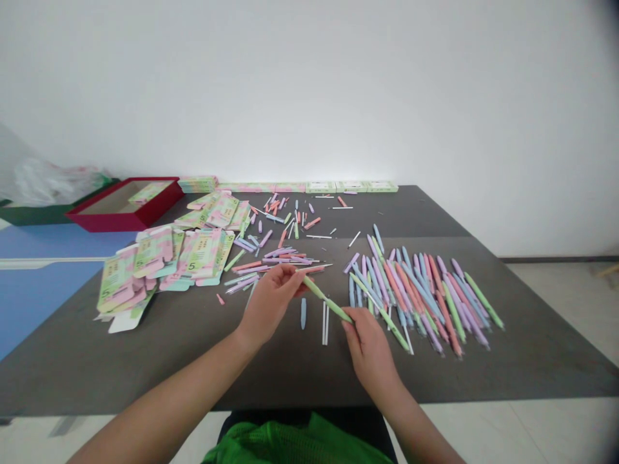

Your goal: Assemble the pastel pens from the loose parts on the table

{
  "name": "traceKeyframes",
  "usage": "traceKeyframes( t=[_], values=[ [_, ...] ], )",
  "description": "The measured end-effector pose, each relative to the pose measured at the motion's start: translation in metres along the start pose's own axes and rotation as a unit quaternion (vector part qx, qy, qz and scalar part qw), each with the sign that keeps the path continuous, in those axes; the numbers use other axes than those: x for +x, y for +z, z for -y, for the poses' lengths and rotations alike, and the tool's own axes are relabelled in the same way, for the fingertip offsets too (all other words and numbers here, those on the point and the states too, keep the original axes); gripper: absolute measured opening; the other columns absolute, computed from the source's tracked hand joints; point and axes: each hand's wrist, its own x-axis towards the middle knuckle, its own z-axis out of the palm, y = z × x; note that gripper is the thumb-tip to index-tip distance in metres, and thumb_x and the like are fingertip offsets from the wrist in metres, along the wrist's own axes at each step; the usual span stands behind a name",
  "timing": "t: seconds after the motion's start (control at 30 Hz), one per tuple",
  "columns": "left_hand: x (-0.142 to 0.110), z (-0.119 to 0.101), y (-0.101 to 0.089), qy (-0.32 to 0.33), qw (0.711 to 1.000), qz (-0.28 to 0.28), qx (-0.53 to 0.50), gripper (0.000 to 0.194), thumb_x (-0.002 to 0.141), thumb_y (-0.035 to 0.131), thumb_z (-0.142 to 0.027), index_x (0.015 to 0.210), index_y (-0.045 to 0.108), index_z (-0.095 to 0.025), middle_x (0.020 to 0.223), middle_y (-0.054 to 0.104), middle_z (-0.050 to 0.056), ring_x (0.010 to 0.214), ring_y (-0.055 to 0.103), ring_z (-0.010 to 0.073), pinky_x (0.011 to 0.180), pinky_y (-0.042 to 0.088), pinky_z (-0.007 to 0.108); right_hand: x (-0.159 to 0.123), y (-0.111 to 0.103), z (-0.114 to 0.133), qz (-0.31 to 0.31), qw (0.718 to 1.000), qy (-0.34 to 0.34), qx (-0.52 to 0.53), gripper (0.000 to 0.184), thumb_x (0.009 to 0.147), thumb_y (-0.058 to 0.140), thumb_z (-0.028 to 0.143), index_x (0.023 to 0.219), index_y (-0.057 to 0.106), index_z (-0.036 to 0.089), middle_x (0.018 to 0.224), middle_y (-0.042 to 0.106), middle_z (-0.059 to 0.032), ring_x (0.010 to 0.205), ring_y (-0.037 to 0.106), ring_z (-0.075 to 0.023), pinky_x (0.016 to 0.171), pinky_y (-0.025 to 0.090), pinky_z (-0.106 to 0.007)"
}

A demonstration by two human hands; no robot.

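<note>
A light green pen [329, 301] is held between my two hands above the dark table. My left hand [271, 298] pinches its upper left end, and my right hand [367, 338] grips its lower right end. Below the pen lie two thin white refills [325, 325] and a blue pen part [303, 314]. Beside my left hand is a pile of purple, coral and blue pen parts [244, 280]. To the right of my right hand spreads a large heap of pastel pens [425, 290].
Flat printed cardboard boxes [193, 254] are stacked at the left. More loose pen parts [294, 216] and refills lie further back, before a row of small boxes [351, 187] along the wall. A red box [123, 222] and a green tray [43, 214] with plastic bags stand at the far left.
</note>
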Motion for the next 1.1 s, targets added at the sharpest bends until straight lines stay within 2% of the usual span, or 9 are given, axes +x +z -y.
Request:
traceKeyframes(
  t=[0.4,0.47,0.57,0.6,0.73,0.83,1.0,1.03,1.1],
  values=[
    [-0.014,0.008,0.008,-0.032,0.996,0.051,-0.059,0.02,0.074,0.063,-0.032,0.081,0.051,-0.017,0.077,0.067,0.001,0.072,0.063,0.0135,0.075,0.049,0.028,-0.001,-0.003,0.008,0.036,0.973,0.11,0.2,0.022,0.079,0.057,0.032,0.098,0.06,0.02,0.081,0.056,-0.0026,0.074,0.053,-0.0165,0.066,0.042,-0.027],
    [-0.016,0.006,0.007,-0.031,0.995,0.068,-0.067,0.019,0.074,0.064,-0.031,0.08,0.052,-0.017,0.077,0.067,0.001,0.071,0.063,0.0132,0.073,0.048,0.027,-0.003,-0.006,0.01,0.102,0.912,0.195,0.347,0.027,0.083,0.05,0.042,0.091,0.062,0.019,0.058,0.045,0.0032,0.05,0.042,-0.0107,0.049,0.036,-0.023],
    [-0.017,0.005,0.007,-0.04,0.992,0.093,-0.078,0.018,0.074,0.064,-0.031,0.079,0.053,-0.017,0.076,0.067,0.001,0.07,0.061,0.0125,0.072,0.048,0.026,-0.005,-0.009,0.014,0.237,0.752,0.299,0.538,0.041,0.084,0.042,0.053,0.087,0.061,0.017,0.044,0.021,0.0109,0.034,0.014,-0.0061,0.035,0.018,-0.02],
    [-0.017,0.006,0.008,-0.045,0.992,0.09,-0.077,0.019,0.074,0.064,-0.031,0.079,0.053,-0.017,0.076,0.067,0.001,0.069,0.061,0.0125,0.072,0.048,0.027,-0.004,-0.009,0.015,0.24,0.736,0.312,0.551,0.04,0.083,0.043,0.052,0.087,0.061,0.017,0.044,0.02,0.0113,0.034,0.011,-0.0056,0.035,0.016,-0.02],
    [-0.017,0.012,0.011,-0.057,0.997,0.041,-0.042,0.02,0.073,0.064,-0.033,0.077,0.052,-0.017,0.073,0.065,0.001,0.072,0.062,0.0142,0.075,0.049,0.029,0.0,-0.006,0.021,0.019,0.885,0.269,0.38,0.029,0.071,0.066,0.04,0.091,0.062,0.019,0.057,0.042,0.006,0.046,0.034,-0.0076,0.043,0.027,-0.019],
    [-0.019,0.016,0.013,-0.066,0.996,0.032,-0.057,0.02,0.074,0.063,-0.033,0.078,0.051,-0.017,0.073,0.064,0.0,0.072,0.063,0.0139,0.077,0.049,0.029,0.003,-0.007,0.02,-0.025,0.91,0.243,0.336,0.025,0.07,0.066,0.039,0.084,0.064,0.019,0.06,0.048,0.0033,0.053,0.042,-0.0095,0.047,0.031,-0.02],
    [-0.024,0.016,0.011,-0.068,0.988,0.085,-0.111,0.017,0.075,0.063,-0.027,0.079,0.05,-0.017,0.076,0.066,0.001,0.074,0.062,0.0124,0.074,0.048,0.026,0.003,-0.016,0.011,0.228,0.704,0.344,0.577,0.027,0.082,0.052,0.042,0.083,0.061,0.016,0.04,0.021,0.0122,0.032,0.009,-0.0044,0.034,0.01,-0.019],
    [-0.024,0.016,0.01,-0.07,0.987,0.094,-0.112,0.016,0.075,0.063,-0.027,0.08,0.051,-0.017,0.078,0.067,0.001,0.075,0.062,0.0124,0.074,0.048,0.025,0.003,-0.016,0.011,0.238,0.689,0.344,0.592,0.027,0.081,0.052,0.041,0.082,0.06,0.016,0.04,0.021,0.0123,0.032,0.009,-0.004,0.034,0.01,-0.019],
    [-0.025,0.014,0.009,-0.076,0.986,0.106,-0.104,0.016,0.075,0.064,-0.027,0.082,0.054,-0.017,0.081,0.067,0.002,0.077,0.062,0.0128,0.074,0.048,0.025,0.003,-0.015,0.012,0.193,0.725,0.329,0.574,0.026,0.081,0.054,0.041,0.08,0.06,0.015,0.042,0.025,0.0112,0.034,0.011,-0.0037,0.036,0.01,-0.019]
  ],
)
